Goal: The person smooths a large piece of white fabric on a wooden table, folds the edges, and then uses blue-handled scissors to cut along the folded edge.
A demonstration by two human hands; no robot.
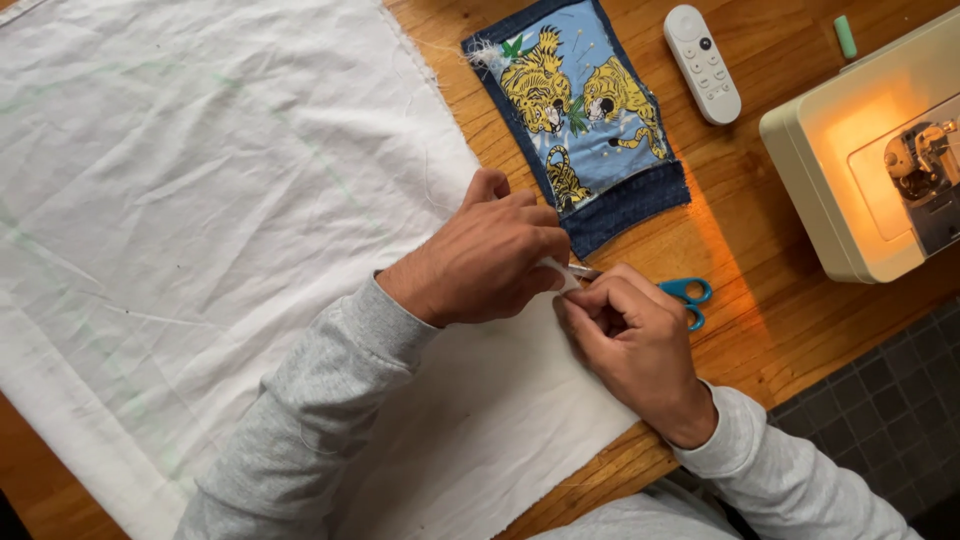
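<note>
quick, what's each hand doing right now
Left hand: closed, pinching the white fabric edge.
Right hand: closed, pinching the same edge.

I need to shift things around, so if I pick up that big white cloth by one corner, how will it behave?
The white cloth is probably floppy: it lies creased and wrinkled on the wooden table. It looks thin, so likely light, though its size may drag. Both the left hand and right hand rest on its edge, so it would probably catch there.
</note>
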